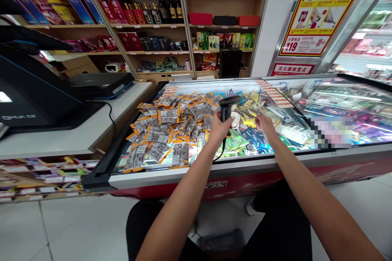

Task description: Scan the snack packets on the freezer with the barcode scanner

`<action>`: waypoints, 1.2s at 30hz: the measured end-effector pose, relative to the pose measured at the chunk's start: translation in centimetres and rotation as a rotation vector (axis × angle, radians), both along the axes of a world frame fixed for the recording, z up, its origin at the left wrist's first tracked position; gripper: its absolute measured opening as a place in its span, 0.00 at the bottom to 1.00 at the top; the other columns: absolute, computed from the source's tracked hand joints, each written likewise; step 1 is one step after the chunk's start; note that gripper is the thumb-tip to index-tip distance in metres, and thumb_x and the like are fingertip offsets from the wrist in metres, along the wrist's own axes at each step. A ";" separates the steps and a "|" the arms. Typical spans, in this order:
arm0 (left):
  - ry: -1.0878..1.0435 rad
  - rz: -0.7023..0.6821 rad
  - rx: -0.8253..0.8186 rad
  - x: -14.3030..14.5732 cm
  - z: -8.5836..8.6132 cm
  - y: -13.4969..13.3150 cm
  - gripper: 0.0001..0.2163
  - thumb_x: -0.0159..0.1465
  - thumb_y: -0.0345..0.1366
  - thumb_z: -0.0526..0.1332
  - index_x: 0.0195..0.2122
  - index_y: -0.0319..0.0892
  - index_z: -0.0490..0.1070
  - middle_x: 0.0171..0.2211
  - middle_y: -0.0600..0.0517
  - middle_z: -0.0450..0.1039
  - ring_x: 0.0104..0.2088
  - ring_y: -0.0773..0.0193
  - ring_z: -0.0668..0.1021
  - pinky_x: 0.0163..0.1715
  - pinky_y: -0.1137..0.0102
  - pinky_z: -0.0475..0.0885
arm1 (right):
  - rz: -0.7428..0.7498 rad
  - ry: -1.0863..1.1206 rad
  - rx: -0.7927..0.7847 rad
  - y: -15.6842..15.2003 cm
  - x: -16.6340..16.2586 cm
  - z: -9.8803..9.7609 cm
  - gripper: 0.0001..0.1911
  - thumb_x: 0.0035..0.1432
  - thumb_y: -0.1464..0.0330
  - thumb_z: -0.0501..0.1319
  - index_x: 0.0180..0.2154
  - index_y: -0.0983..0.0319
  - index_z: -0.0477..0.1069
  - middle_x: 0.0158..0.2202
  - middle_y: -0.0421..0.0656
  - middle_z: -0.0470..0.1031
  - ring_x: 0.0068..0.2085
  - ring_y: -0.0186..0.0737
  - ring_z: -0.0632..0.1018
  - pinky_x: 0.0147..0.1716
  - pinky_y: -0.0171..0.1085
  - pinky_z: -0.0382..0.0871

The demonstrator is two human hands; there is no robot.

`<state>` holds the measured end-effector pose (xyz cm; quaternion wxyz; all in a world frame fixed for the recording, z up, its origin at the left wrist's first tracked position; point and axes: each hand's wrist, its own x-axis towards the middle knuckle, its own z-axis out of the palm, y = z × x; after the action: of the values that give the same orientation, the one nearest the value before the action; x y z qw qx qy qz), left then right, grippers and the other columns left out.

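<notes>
My left hand (pixel 219 127) is wrapped round the grip of a black handheld barcode scanner (pixel 226 110). The scanner stands upright over the freezer's glass top, and its cable (pixel 223 147) hangs down toward the front edge. To its left lies a wide heap of small clear packets with orange ends (pixel 161 147), many with barcodes facing up. My right hand (pixel 266 124) is closed above the glass, right of the scanner; whatever its fingers hold, if anything, cannot be made out. Beneath it, yellow packs (pixel 249 112) and blue packs (pixel 257 140) show in the freezer.
The chest freezer (pixel 290 155) runs across in front of me. At left, a counter (pixel 76 134) carries a black checkout machine (pixel 33 85). Stocked shelves (pixel 150 26) stand behind. A red and yellow poster (pixel 326 8) hangs at right. A bin (pixel 223 240) sits on the floor between my legs.
</notes>
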<state>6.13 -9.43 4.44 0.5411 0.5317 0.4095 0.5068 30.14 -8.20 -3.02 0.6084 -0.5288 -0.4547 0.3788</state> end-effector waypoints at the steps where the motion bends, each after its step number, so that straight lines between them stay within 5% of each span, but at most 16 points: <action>1: -0.131 -0.044 0.001 -1.4 1.0 0.3 0.18 0.57 0.35 0.66 0.46 0.43 0.63 0.30 0.55 0.70 0.23 0.70 0.73 0.22 0.74 0.64 | 0.027 -0.028 -0.023 0.1 0.0 0.4 0.20 0.61 0.54 0.63 0.23 0.58 0.69 0.16 0.38 0.60 0.19 0.34 0.58 0.18 0.36 0.50; 4: -0.358 -0.319 -0.085 -6.5 4.0 1.6 0.15 0.62 0.46 0.61 0.42 0.41 0.66 0.28 0.54 0.69 0.21 0.69 0.71 0.20 0.74 0.64 | 0.139 -0.196 -0.121 0.8 -0.2 1.9 0.19 0.60 0.53 0.64 0.25 0.59 0.71 0.18 0.41 0.66 0.20 0.36 0.64 0.19 0.36 0.56; 8: -0.376 -0.450 -0.096 -12.3 5.7 4.0 0.19 0.64 0.53 0.60 0.40 0.40 0.68 0.29 0.51 0.71 0.18 0.70 0.69 0.21 0.71 0.67 | 0.165 -0.548 -0.111 3.2 -1.9 3.6 0.16 0.63 0.53 0.63 0.35 0.60 0.75 0.31 0.47 0.77 0.30 0.43 0.75 0.29 0.39 0.66; 14: -0.311 -0.516 -0.097 -14.2 2.7 7.1 0.20 0.65 0.56 0.59 0.40 0.41 0.67 0.24 0.57 0.67 0.12 0.73 0.64 0.17 0.73 0.62 | 0.317 -0.957 -0.025 8.5 -6.7 3.3 0.31 0.65 0.46 0.58 0.61 0.56 0.69 0.58 0.54 0.73 0.57 0.58 0.73 0.52 0.50 0.66; 18: -0.303 -0.472 -0.086 -13.6 0.9 6.9 0.19 0.66 0.54 0.58 0.41 0.40 0.67 0.23 0.58 0.64 0.13 0.74 0.62 0.17 0.75 0.58 | 0.311 -1.127 -0.062 10.9 -8.4 1.5 0.40 0.57 0.38 0.59 0.64 0.52 0.67 0.63 0.55 0.65 0.65 0.69 0.62 0.58 0.57 0.59; 22: -0.215 -0.464 -0.061 -13.5 0.4 5.5 0.17 0.67 0.49 0.59 0.46 0.40 0.67 0.25 0.57 0.67 0.13 0.73 0.64 0.17 0.74 0.58 | 0.308 -1.016 -0.009 11.2 -8.2 0.7 0.40 0.52 0.39 0.65 0.58 0.55 0.69 0.56 0.54 0.68 0.58 0.64 0.69 0.51 0.53 0.65; 24: -0.178 -0.463 -0.049 -13.5 0.3 5.1 0.17 0.67 0.48 0.58 0.47 0.40 0.67 0.25 0.56 0.67 0.13 0.72 0.65 0.17 0.74 0.58 | 0.321 -0.835 0.011 10.6 -7.9 1.2 0.39 0.53 0.42 0.67 0.59 0.55 0.65 0.44 0.49 0.72 0.45 0.55 0.74 0.41 0.47 0.67; 27: -0.146 -0.444 -0.045 -13.5 -0.1 4.8 0.17 0.67 0.49 0.58 0.47 0.40 0.66 0.24 0.56 0.68 0.13 0.71 0.67 0.15 0.74 0.57 | 0.291 -0.626 0.077 9.5 -7.8 2.5 0.36 0.56 0.47 0.67 0.60 0.54 0.59 0.30 0.40 0.67 0.28 0.44 0.69 0.29 0.42 0.61; 36: -0.038 -0.456 -0.102 -12.9 -0.7 3.8 0.14 0.68 0.48 0.59 0.45 0.42 0.65 0.27 0.55 0.68 0.16 0.69 0.70 0.15 0.73 0.63 | 0.201 -0.777 0.196 8.0 -8.7 4.3 0.30 0.61 0.54 0.64 0.59 0.56 0.58 0.29 0.40 0.65 0.26 0.42 0.67 0.31 0.43 0.57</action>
<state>-6.80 -5.67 3.71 0.6754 0.5726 0.2938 0.3600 21.41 -0.20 1.31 0.3988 -0.5249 -0.7340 0.1635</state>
